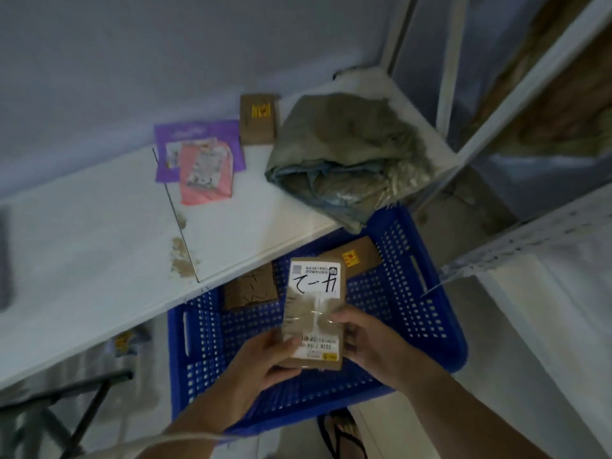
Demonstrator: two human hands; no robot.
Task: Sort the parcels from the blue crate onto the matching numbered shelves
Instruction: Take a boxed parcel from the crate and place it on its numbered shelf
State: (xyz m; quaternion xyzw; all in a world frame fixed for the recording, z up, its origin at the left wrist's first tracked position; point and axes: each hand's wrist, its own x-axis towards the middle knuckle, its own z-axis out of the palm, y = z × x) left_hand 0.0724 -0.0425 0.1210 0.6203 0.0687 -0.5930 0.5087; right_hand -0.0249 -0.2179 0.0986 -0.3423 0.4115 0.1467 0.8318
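Squarely between both grips [265, 362] [369, 346], parcel [313, 303]

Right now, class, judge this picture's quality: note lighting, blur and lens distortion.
Head view: dim, bluish light. Head view: tape on the held parcel glints, though its handwriting is legible. Head view: the shelf posts lean steeply and the corners blur.

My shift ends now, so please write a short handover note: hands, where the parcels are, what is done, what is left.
Left hand and right hand both grip one brown parcel above the blue crate.
In the crate: two more brown parcels.
Already on the white shelf: grey bag, small box, purple envelope, pink envelope.
Left: shelve the held parcel, then those two.
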